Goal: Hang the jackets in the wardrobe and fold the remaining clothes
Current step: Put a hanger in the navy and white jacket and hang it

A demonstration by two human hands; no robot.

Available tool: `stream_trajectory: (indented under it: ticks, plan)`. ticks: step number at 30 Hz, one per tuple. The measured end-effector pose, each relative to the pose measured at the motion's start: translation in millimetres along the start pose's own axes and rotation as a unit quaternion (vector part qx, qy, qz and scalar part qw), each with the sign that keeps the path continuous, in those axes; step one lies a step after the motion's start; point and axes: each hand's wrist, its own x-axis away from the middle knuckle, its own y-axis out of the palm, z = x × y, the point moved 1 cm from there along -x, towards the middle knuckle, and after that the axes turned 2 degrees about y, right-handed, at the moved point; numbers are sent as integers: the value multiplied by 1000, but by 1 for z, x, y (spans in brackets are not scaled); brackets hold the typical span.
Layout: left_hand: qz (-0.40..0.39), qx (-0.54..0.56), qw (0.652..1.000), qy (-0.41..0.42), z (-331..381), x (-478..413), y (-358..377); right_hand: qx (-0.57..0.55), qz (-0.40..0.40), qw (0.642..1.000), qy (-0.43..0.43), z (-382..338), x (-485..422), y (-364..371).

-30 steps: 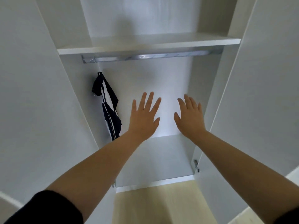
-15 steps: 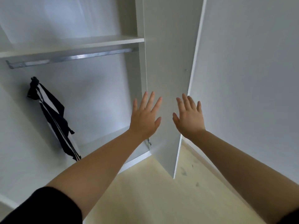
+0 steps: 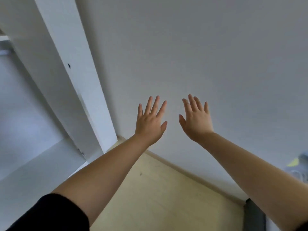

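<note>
Wall (image 3: pixel 216 47), plain and pale, fills most of the view, with the open white wardrobe (image 3: pixel 25 114) at the left edge, its door (image 3: pixel 80 80) standing between them, and pale wooden floor (image 3: pixel 158 197) below. Both bare arms reach forward, the left one out of a black sleeve (image 3: pixel 50 214). The left hand (image 3: pixel 150 124) and right hand (image 3: pixel 196 122) are raised side by side before the wall, fingers (image 3: pixel 155 104) straight, spread and holding nothing; a blurred grey-and-yellow thing (image 3: pixel 298 164) lies at the right edge.

White wall (image 3: pixel 216 47) ahead; pale wood floor (image 3: pixel 158 197) below; skirting (image 3: pixel 191 175) btwn; dark grey obj (image 3: pixel 254 214) bottom rt.
</note>
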Motion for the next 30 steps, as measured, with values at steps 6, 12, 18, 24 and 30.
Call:
stream_trajectory:
  ticks: [6,12,18,24,30]
  plan:
    - [-21,48,997,64,134,-61,34,23,-41,995,90,150,27,23]
    - [-36,67,988,133,208,-121,73,37,-62,987,146,246,26,51]
    - [-45,77,980,179,264,-195,116,48,-70,981,174,312,-4,79]
    - [-57,86,971,215,314,-249,147,72,-80,979,173,372,-16,103]
    - [-79,82,968,224,354,-258,169,105,-109,982,116,418,-8,126]
